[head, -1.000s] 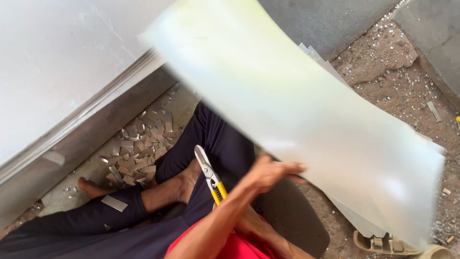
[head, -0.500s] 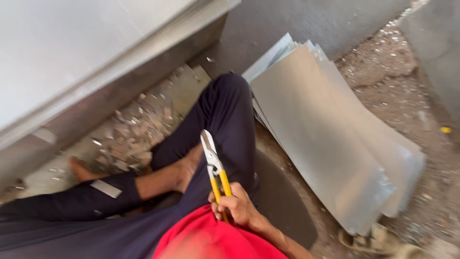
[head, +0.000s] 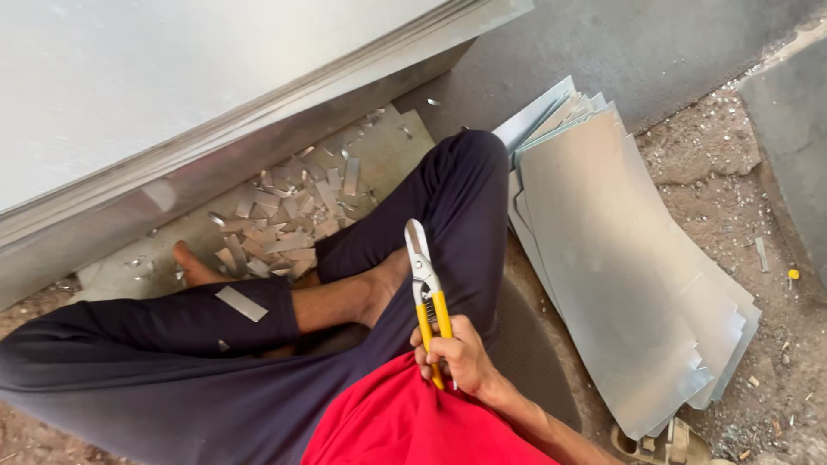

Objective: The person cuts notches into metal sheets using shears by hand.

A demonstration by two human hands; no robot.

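Right hand [head: 457,357] grips yellow-handled snips [head: 427,293]; sheet stack [head: 637,284] lies just beside.

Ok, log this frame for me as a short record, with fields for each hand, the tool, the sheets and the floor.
right hand: right hand gripped around the yellow handles of the tin snips
left hand: not in view
tool: blades closed, pointing away from the person, above the crossed legs
sheets: stack of cut metal sheets lying on the ground at the person's right
floor: metal offcuts scattered beside the bare foot
other: one strip lies on the dark trouser leg
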